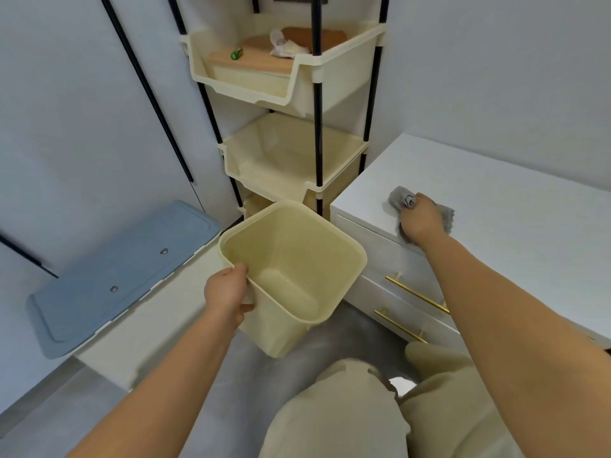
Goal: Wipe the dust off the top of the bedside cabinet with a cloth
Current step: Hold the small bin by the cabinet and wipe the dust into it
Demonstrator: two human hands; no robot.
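1. the right hand [419,221] presses a grey cloth [401,200] flat on the white top of the bedside cabinet [496,226], at its front edge near the front left corner.
2. the fingers of that hand are curled down over the cloth, holding it against the surface; grey folds stick out past the fingertips and behind the hand.
3. the left hand [228,292] holds a cream plastic bin [291,276] by its near rim, thumb on the rim and fingers wrapped under the outer wall.
4. the bin is off the floor, tilted so its open mouth faces the camera, just beside the front left corner of the cabinet and below its top.
5. the cabinet front shows two drawers with gold bar handles [416,294].
6. behind the bin stands a cream rack of stacked bins [291,153] on black poles, just beside the cabinet's left edge.
7. a storage box with a blue lid [122,276] sits to the left on the floor.
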